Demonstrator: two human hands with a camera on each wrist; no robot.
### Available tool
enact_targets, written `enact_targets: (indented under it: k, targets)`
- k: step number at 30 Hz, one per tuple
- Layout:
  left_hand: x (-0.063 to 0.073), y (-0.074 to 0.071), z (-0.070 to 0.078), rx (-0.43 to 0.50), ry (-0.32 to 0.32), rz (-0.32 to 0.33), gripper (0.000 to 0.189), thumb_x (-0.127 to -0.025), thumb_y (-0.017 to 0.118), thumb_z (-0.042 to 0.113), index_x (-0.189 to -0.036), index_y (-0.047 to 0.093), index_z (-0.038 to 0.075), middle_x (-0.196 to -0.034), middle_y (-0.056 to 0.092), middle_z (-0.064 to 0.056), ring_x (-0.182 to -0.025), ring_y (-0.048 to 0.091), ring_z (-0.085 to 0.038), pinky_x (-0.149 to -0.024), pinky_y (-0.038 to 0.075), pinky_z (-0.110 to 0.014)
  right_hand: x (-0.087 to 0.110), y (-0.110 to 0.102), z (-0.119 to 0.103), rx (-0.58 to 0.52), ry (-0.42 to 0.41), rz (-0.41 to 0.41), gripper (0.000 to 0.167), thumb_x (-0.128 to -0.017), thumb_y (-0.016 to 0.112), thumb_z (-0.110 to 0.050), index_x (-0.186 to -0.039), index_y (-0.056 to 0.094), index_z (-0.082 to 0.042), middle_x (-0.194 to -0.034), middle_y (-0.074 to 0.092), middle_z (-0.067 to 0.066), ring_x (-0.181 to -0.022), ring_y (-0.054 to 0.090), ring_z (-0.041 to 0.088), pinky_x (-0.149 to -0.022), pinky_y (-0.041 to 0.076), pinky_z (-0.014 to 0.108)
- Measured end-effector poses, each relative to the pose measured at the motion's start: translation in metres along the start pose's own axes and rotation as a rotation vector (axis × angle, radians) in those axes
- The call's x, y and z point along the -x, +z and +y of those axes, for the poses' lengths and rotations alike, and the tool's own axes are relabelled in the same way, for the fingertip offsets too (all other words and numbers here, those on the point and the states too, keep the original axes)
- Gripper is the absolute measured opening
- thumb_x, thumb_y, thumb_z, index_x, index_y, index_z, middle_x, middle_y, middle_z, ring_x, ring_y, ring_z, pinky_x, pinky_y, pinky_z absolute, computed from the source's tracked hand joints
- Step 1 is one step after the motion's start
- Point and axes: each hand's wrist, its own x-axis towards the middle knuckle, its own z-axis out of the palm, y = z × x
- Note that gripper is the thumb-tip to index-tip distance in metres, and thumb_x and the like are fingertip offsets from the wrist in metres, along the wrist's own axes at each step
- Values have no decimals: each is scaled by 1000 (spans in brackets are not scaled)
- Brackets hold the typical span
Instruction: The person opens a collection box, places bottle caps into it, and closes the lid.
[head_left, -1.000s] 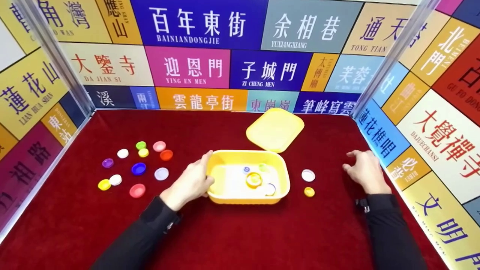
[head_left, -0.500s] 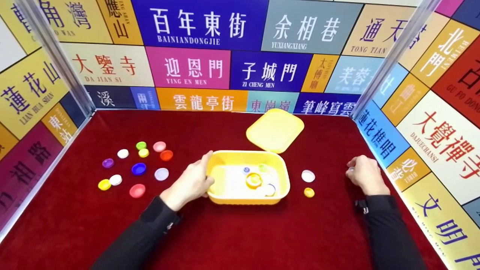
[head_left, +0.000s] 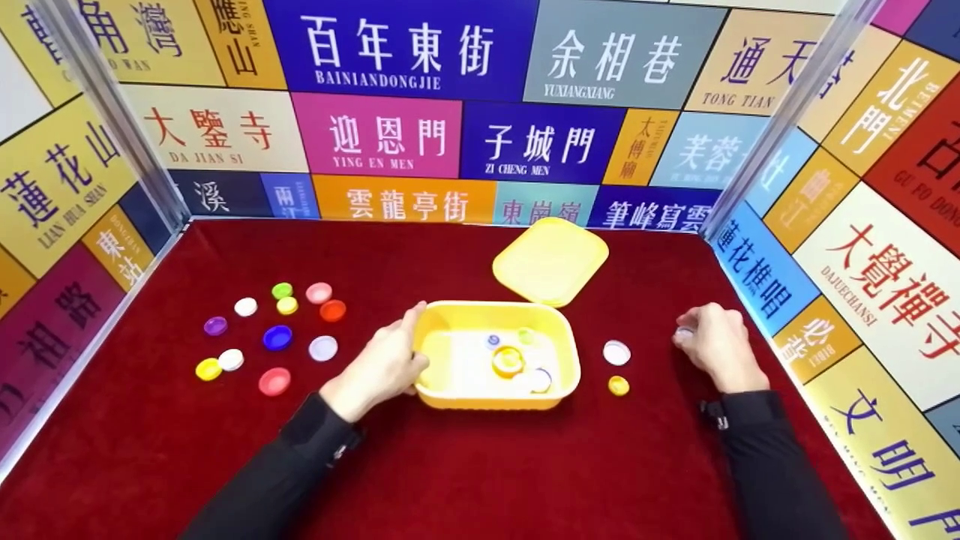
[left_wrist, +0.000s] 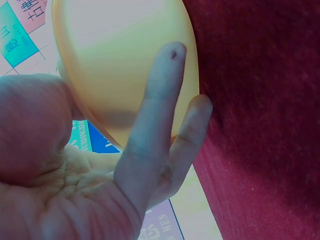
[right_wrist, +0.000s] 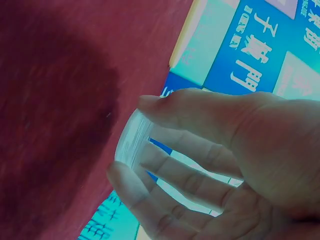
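Note:
My left hand [head_left: 380,362] grips the left end of a yellow plastic box [head_left: 496,401]; the left wrist view shows fingers [left_wrist: 165,80] along the box's outer wall and the thumb at its rim. Inside the box lie several bottle caps, among them a yellow cap [head_left: 508,361] and a small blue cap [head_left: 493,340]. At the right, my right hand [head_left: 721,346] pinches a whitish bottle cap [right_wrist: 134,137] with ridged sides between thumb and fingertips. Between that hand and the box, a white cap [head_left: 616,352] and a small yellow cap [head_left: 619,385] lie on the red cloth.
A yellow lid [head_left: 551,262] lies behind the box. Scattered at the left are several coloured caps, including a blue cap [head_left: 277,338] and a pink cap [head_left: 274,382]. Sign-printed panels [head_left: 397,49] wall in the red cloth [head_left: 480,472] at the back and both sides.
My right hand has closed its fingers on the whitish cap and shifted slightly left with it. My left hand and the box have stayed in place.

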Motion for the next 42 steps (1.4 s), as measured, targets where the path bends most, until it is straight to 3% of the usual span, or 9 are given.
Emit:
enact_targets:
  k: [10, 18, 24, 32, 38, 42]
  targets:
    - [-1, 0, 0, -20, -19, -11, 91, -104, 68, -1, -184, 26, 4, -165, 59, -29, -71, 74, -18, -59, 69, -32, 6, 0, -42, -36, -75, 13, 28, -103, 76, -5, -127, 84, 7, -117, 86, 28, -112, 81, 52, -106, 64, 72]
    - [0, 0, 0, -13, 12, -3, 89, -103, 67, -2, -183, 28, 2, -160, 62, -31, -64, 73, -16, -57, 67, -31, 13, -2, -88, -44, -197, 65, 29, -100, 77, -5, -126, 87, 4, -111, 88, 23, -108, 81, 51, -100, 66, 68]
    - [-1, 0, -2, -18, 22, -2, 88, -104, 66, -2, -183, 27, 1, -162, 60, -32, -63, 73, -17, -57, 68, -31, 19, 3, -125, -62, -265, 66, 28, -99, 84, -8, -126, 89, 0, -115, 89, 21, -107, 82, 45, -97, 68, 62]
    - [-1, 0, -2, -27, 2, -19, 88, -106, 67, 1, -184, 25, 4, -165, 58, -30, -67, 73, -18, -59, 69, -31, 27, 26, -170, -133, -402, 29, 23, -97, 88, -6, -119, 91, -2, -113, 90, 15, -100, 83, 36, -91, 70, 54]
    - [-1, 0, -2, -29, 12, -13, 88, -106, 67, 0, -183, 26, 3, -163, 60, -31, -67, 74, -18, -58, 68, -31, 34, 52, -202, -163, -562, -59, 22, -94, 90, -5, -115, 90, -1, -109, 88, 16, -99, 83, 34, -89, 70, 51]
    - [-1, 1, -1, -24, 6, -17, 89, -106, 67, 0, -184, 26, 3, -164, 59, -31, -66, 73, -17, -58, 68, -31, 40, 70, -219, -142, -665, -126, 19, -95, 91, -7, -113, 90, -3, -103, 87, 13, -90, 76, 31, -81, 67, 43]
